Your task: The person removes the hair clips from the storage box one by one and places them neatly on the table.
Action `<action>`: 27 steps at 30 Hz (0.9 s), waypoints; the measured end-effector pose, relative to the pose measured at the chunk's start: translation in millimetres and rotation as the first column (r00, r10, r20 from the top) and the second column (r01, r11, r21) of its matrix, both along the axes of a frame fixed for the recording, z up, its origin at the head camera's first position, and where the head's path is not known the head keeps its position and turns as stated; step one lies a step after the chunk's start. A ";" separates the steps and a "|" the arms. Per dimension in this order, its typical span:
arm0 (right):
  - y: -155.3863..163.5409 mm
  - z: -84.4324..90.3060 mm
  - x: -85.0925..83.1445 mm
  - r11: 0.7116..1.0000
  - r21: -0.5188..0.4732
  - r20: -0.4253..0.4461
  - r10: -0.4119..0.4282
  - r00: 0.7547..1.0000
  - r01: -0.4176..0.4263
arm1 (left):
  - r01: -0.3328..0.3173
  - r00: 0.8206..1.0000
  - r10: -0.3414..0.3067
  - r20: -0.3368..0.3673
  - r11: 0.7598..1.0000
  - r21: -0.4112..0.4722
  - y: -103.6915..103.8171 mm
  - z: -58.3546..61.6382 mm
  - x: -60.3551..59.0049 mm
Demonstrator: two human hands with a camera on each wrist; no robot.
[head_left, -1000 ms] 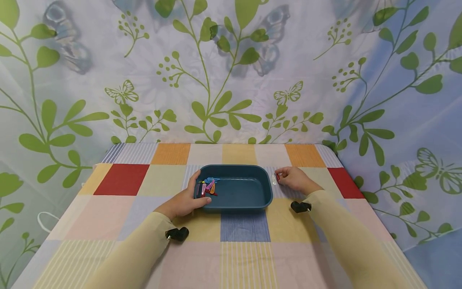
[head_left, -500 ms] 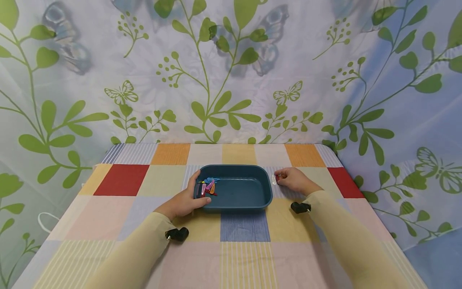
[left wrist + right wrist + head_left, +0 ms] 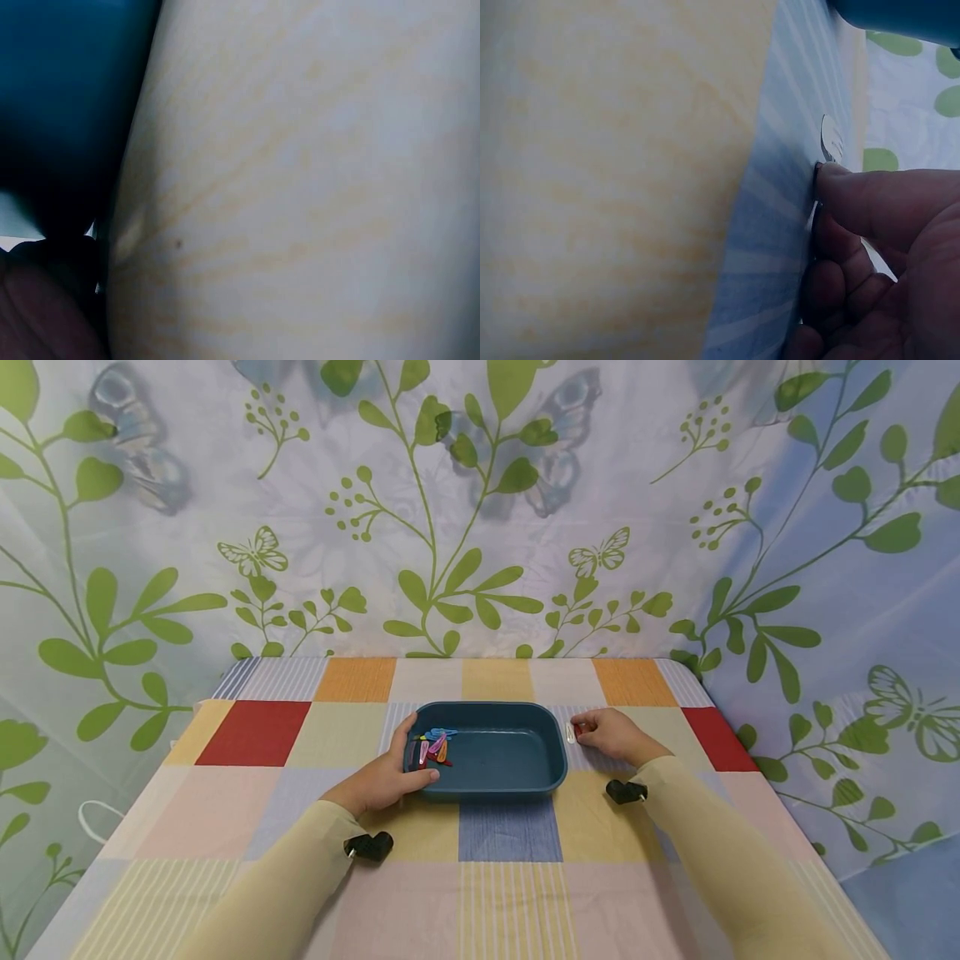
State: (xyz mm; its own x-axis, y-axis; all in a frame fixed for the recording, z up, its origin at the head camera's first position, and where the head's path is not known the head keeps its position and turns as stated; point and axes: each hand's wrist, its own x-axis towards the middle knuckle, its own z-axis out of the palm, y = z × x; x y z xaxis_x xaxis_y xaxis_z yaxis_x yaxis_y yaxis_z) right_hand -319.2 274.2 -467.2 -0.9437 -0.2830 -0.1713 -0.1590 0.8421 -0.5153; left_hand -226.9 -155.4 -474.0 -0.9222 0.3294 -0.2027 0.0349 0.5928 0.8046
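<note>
The right hand (image 3: 611, 732) lies on the tablecloth (image 3: 255, 793) at about three o'clock from the teal tray (image 3: 495, 781), its fingers curled and their tips (image 3: 847, 196) pressed down on small hair clips: a white one (image 3: 569, 733) lies flat just beside the tray's right wall, and a red one (image 3: 577, 727) shows only as a sliver under the fingertips, so whether it is truly pinched or merely pinned to the cloth cannot be told. The left hand (image 3: 386, 772) clamps the tray's near-left corner at about eight o'clock, thumb over the rim and fingers along the outer wall, right beside a cluster of coloured hair clips (image 3: 433, 747) lying inside the tray at its left end. The likeliest slip, as I judge it, is at the right fingertips: thin flat clips on soft cloth give little edge to catch, so one may skid toward the tray wall or snap away, and the cloth may bunch. The tray's right rim stands very close at nine o'clock of that hand, so a low lift could knock it. Open cloth lies at twelve and six o'clock of the tray; the table's right edge is well apart at three o'clock, with the leaf-printed backdrop (image 3: 480, 510) behind
</note>
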 end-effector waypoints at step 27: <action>9.5 -2.7 -0.3 0.996 -0.087 0.035 -0.001 0.999 0.004 | 0.011 1.000 -0.011 -0.003 1.000 0.008 -0.3 1.0 0.6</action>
